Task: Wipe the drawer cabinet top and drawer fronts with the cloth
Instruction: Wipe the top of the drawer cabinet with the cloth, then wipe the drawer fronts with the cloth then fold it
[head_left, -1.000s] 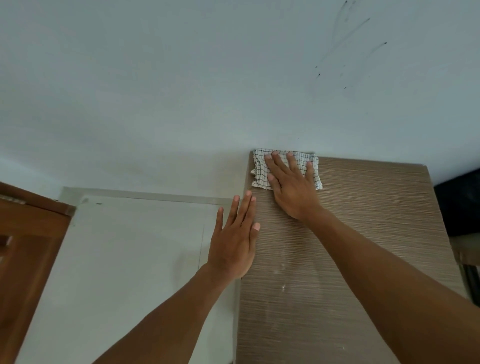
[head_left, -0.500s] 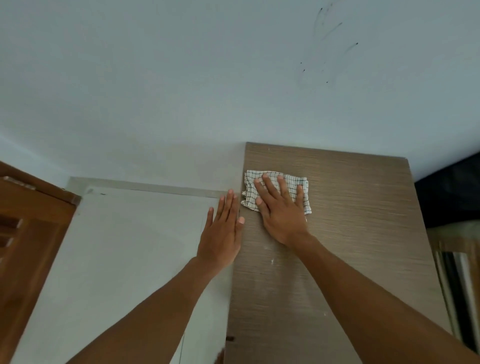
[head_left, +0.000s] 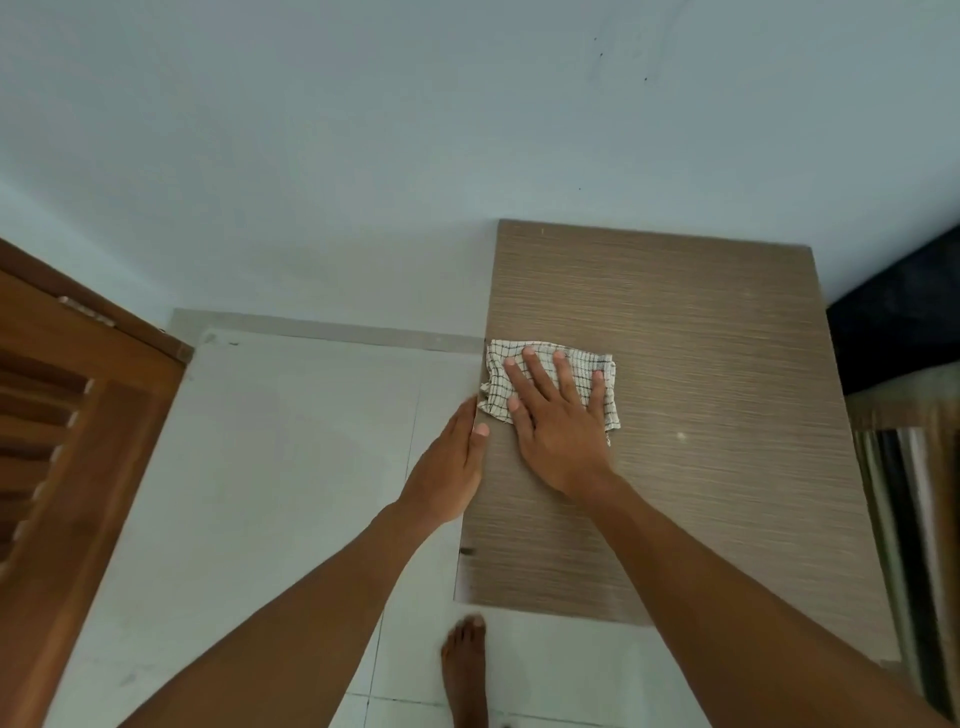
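The cloth (head_left: 550, 382) is pressed flat under the open right hand (head_left: 558, 415); even pressure should be kept along the cabinet top (head_left: 701, 338), while the open left hand (head_left: 449, 467) steadies its edge.

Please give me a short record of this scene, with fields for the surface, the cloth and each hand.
surface: brown wood-grain cabinet top, against the wall
cloth: checked cloth, flat near the top's left edge
right hand: right hand flat on the cloth, fingers spread
left hand: left hand against the top's left edge, holding nothing
floor: pale tiles
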